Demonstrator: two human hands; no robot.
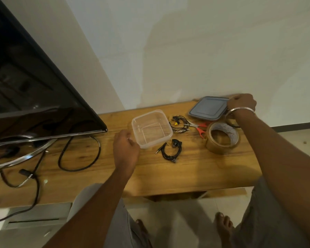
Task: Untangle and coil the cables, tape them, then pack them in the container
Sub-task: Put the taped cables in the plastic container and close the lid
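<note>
Television [34, 86]: stands at the table's left end, its thick cord [79, 153] looped loose on the wood.
Left hand [126, 151]: fingers curled on the near-left corner of the clear container [141, 144], apparently gripping it.
Container: open and empty, standing on the table [186, 169].
Near cable [172, 149]: a loose black bundle just beside the container's near-right corner, plug sticking out.
Far cable [179, 124]: a tangled bundle between the container and the scissors [197, 127], touching the blades.
Lid [208, 108]: flat at the back edge.
Tape roll [222, 138]: upright-open, near the lid.
Right hand [242, 102]: fingers curled on the lid's far-right corner, holding it.
Risk: sliding the container right could push both bundles into a worse knot. Pulling the far cable may drag the scissors along.
</note>
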